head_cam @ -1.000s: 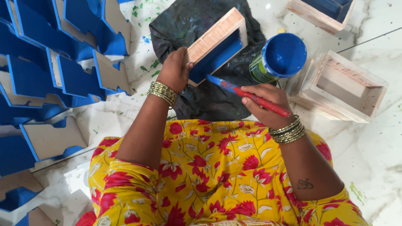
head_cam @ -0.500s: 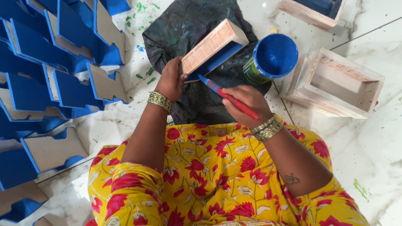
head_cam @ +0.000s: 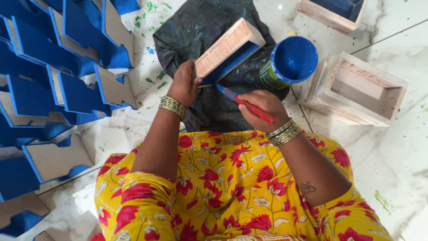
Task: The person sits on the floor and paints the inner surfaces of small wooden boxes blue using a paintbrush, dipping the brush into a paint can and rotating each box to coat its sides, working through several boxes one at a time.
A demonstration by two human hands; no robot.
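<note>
Brush (head_cam: 249,106) gripped by right hand (head_cam: 263,107), bristles pointing up-left; left hand (head_cam: 183,82) fingers clasp box (head_cam: 227,51).

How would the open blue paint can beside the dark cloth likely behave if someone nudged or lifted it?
The paint can is round and already leans on the dark cloth, so a nudge could probably tip or roll it. It has no lid, so any paint inside might spill. Its blue-coated rim may be wet and slippery, though that cannot be confirmed.
</note>
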